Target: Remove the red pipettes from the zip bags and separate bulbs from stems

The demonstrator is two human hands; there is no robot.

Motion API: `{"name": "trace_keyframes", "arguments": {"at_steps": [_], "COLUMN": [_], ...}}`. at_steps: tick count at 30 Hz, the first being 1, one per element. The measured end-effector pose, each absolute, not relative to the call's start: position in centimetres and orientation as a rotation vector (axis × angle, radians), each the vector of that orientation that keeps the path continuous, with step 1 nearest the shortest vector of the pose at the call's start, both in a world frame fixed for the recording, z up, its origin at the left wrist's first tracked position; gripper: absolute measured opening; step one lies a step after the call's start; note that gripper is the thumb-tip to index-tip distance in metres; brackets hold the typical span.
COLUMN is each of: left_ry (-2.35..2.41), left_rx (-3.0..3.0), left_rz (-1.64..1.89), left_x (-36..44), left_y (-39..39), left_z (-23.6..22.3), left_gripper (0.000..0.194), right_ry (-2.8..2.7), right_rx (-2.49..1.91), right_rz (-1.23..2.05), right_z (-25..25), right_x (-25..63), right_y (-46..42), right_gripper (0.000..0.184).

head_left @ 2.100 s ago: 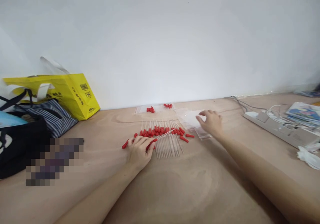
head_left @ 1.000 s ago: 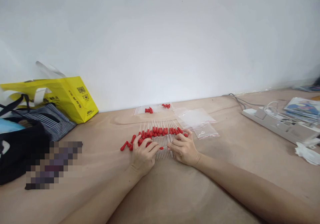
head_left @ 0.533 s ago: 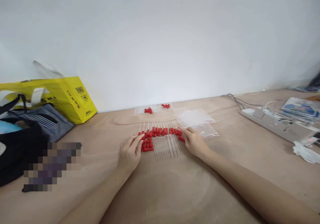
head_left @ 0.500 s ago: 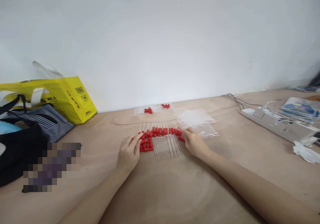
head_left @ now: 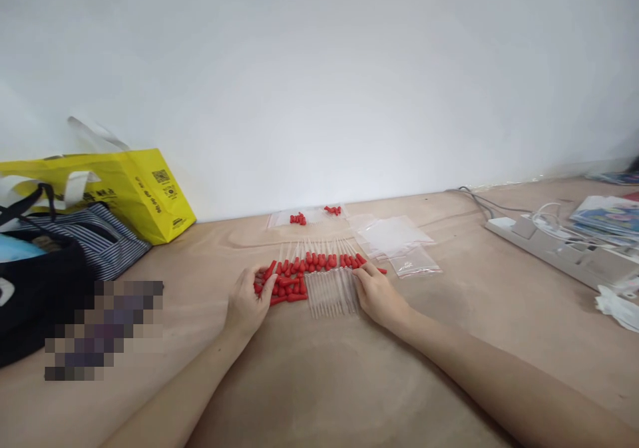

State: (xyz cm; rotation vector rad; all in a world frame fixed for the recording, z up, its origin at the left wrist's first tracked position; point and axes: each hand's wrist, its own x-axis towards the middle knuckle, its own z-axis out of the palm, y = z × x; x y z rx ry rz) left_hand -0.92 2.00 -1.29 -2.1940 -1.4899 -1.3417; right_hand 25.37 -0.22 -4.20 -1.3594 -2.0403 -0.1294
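Red-bulbed droppers (head_left: 319,271) between both loosely open, empty hands, left hand (head_left: 247,305) and right hand (head_left: 378,296) touching the row's ends.

A plain white wall (head_left: 319,82) stood behind a light wooden table (head_left: 319,381), evenly lit. A yellow bag (head_left: 134,185) and a striped bag (head_left: 94,235) sat at left; a white power strip (head_left: 559,251) lay at right.
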Motion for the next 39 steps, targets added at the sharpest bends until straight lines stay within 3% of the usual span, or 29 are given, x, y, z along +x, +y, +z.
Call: {"name": "trace_keyframes", "arguments": {"at_steps": [15,25,31,33,39], "left_ry": [-1.666,-1.745,-1.762,-1.874,-2.247], "left_rx": [-1.998,-2.116,-2.109,-2.100,-2.039], "left_rz": [-1.239,-1.086,-1.112,-1.167,-1.457], "left_x": [-3.8,-4.3,-4.2,-4.6,-5.2], "left_y": [2.3,2.0,2.0,2.3,3.1], "left_z": [0.3,-0.8,-0.4,-0.5,-0.8], "left_gripper": [0.017,0.022,0.032,0.035,0.044], "right_ry": [-2.017,-1.889,-1.850,-1.832,-1.823], "right_rx": [-1.230,-1.271,-1.621,-1.932,-2.188], "right_rz": [-0.006,-0.056,-0.012,0.123,0.380], "right_z": [-3.9,-3.2,-0.4,0.9,2.5], "right_x": [24.2,24.9,27.0,27.6,26.9], "right_y": [-1.2,-1.0,1.3,3.3,9.1], "right_gripper": [0.015,0.018,0.022,0.023,0.016]}}
